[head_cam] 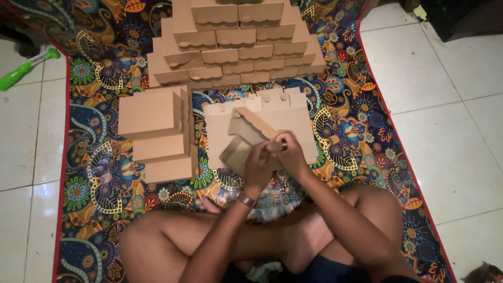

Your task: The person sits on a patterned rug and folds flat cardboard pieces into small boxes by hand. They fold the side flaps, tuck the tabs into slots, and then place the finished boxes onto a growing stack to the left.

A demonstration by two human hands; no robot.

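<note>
From the head camera, the left hand (258,163) and right hand (290,152) are both closed on a half-folded brown cardboard box (246,137), held just above a pile of flat box blanks (293,118) on a patterned mat (356,126). Finished boxes are stacked behind (236,44) and in a smaller stack at left (157,133).

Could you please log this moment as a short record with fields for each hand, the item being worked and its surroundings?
left hand: left hand grips the half-folded cardboard box at its near edge
right hand: right hand pinches a flap of the same box
under the box: flat blanks pile
left of it: three stacked closed boxes
behind: folded boxes pile
surface: patterned mat on tiled floor
far left: green tool
</note>
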